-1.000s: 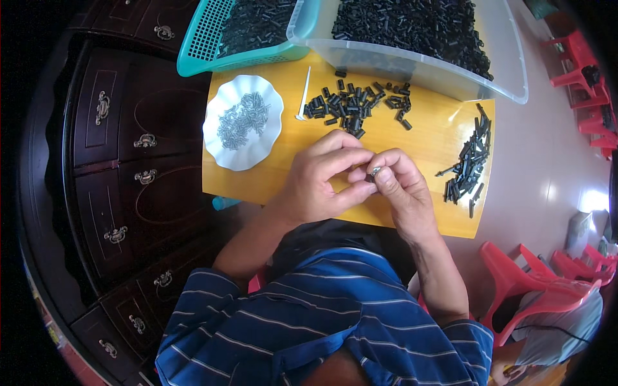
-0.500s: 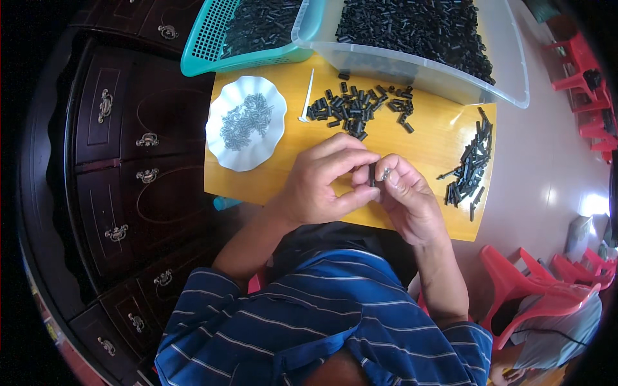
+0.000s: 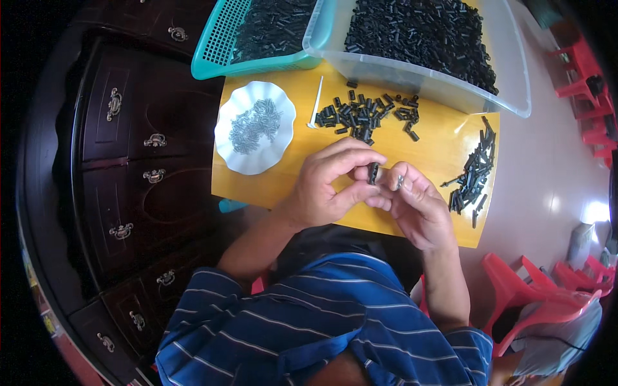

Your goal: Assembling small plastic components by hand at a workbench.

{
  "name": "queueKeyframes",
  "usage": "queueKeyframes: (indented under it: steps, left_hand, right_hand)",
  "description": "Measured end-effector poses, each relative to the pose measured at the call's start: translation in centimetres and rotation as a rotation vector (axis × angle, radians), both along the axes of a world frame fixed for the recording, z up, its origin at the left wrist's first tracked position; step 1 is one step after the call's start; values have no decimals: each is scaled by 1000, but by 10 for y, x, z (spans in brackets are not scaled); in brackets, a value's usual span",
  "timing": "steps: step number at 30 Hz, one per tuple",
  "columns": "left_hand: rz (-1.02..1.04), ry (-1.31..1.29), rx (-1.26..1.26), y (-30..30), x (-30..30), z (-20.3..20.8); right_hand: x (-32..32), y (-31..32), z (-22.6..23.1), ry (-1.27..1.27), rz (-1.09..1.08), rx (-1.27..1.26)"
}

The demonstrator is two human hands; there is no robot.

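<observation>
My left hand (image 3: pixel 325 186) pinches a small black plastic part (image 3: pixel 373 174) upright between thumb and index finger. Close beside it, my right hand (image 3: pixel 421 209) holds small silvery springs (image 3: pixel 400 182) at its thumb and fingertips; how many cannot be made out. The springs are apart from the black part. A white scalloped bowl (image 3: pixel 225 143) to the left holds a heap of similar springs (image 3: pixel 256 125). Beyond my hands lies a loose pile of short black tubular pieces (image 3: pixel 360 117). Longer black parts (image 3: pixel 475 168) lie in a heap on the right.
A translucent tub (image 3: pixel 412 83) and a teal basket (image 3: pixel 215 38), both full of black pieces, stand at the back of the yellow table (image 3: pixel 296 145). A thin white stick (image 3: pixel 317 103) lies near the bowl. Dark drawers (image 3: pixel 122 122) flank the left; red chairs (image 3: pixel 515 289) and another person are right.
My right hand has moved slightly right, widening the gap between the springs and the black part. My left hand still pinches that part. The whole view has shifted slightly.
</observation>
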State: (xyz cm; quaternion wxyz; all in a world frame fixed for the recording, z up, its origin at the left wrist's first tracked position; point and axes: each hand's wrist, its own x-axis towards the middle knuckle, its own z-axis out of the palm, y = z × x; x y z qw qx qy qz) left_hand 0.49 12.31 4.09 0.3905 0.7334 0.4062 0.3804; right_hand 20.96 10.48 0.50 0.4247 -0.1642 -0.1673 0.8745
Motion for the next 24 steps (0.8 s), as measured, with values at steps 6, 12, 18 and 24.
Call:
queueKeyframes:
  steps: [6,12,18,24]
  left_hand:
    - [18,-136,-28,-1,-4,2]
    - [47,-207,-102,-5,-2,1]
    - [47,-111,-19,-5,2,0]
    - [115,-159,-96,-9,-7,3]
  right_hand:
    - [-1,2,6,-98,-25,21]
    - [-1,2,4,-136,-32,43]
    - [-1,-1,3,-236,-17,22]
    - [-3,-2,8,-217,4,23]
